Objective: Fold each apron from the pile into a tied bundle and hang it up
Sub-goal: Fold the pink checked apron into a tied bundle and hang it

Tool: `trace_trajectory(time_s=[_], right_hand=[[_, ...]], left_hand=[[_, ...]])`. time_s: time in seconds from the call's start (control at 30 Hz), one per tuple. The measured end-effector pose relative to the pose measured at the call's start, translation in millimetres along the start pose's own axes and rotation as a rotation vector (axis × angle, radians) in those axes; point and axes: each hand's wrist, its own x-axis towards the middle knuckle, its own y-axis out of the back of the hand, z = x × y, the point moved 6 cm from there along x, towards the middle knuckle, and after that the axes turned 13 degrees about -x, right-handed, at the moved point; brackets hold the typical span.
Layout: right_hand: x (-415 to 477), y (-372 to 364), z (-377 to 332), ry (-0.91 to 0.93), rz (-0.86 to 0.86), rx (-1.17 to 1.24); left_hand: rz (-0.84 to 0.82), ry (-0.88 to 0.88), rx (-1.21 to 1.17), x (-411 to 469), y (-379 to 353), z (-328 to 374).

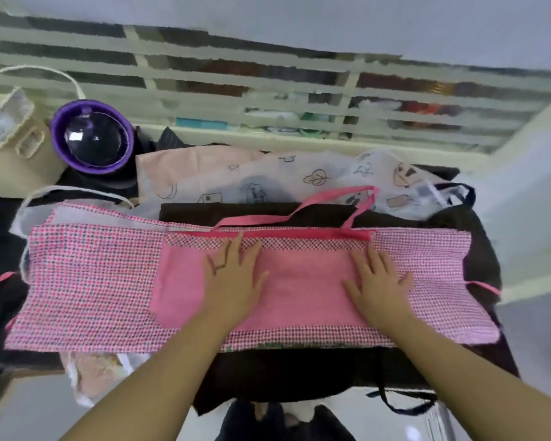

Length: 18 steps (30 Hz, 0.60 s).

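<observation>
The pink checked apron point(93, 281) lies across the middle of the work surface as a long flat band, apparently folded once lengthwise, and everything else is easiest placed from it. Beyond its far edge runs a slatted shelf unit point(268, 78), blurred, its contents unreadable. Under the apron, showing past its near and right edges, is a spread of dark cloth point(299, 367) – probably more of the pile. Just behind the apron lies a pale printed apron point(268, 183), crumpled and not yet dealt with. Off the apron's far left corner sits a purple-rimmed bowl point(93, 138) with a dark glossy dome in it. On the apron's centre is a plain pink panel point(303, 281), and from its far hem a pink neck strap point(299, 211) loops away over the dark cloth, likely left out of the fold so it can serve for tying or hanging. A pink tie point(484, 286) pokes out at the apron's right end. Both forearms reach in from the near edge. The left hand point(233, 278) and the right hand point(379, 288) rest palm-down on the panel, fingers straight and spread, gripping nothing – a pose that suits pressing the layers flat so the crease holds. No bundle is tied yet.
</observation>
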Motion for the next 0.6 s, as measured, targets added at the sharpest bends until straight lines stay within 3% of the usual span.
trace_trajectory(time_s=[0.1,0.2,0.37,0.47,0.53,0.6], right_hand=[[-2,3,26,-0.067,0.037,0.07],[9,15,32,-0.012,0.103,0.058],[36,-13,76,-0.214,-0.074,0.246],[34,-22,90,-0.266,-0.142,0.219],[26,-13,85,-0.268,-0.055,0.163],[13,6,62,-0.148,0.132,0.133]], left_hand=[[-0.044,-0.002,0.069,10,-9,4],[-0.049,-0.023,0.089,15,-16,8],[-0.023,-0.082,0.128,20,-24,3],[-0.013,-0.103,0.157,21,-27,0],[-0.016,-0.117,0.173,22,-28,0],[-0.006,-0.16,0.189,20,-24,3]])
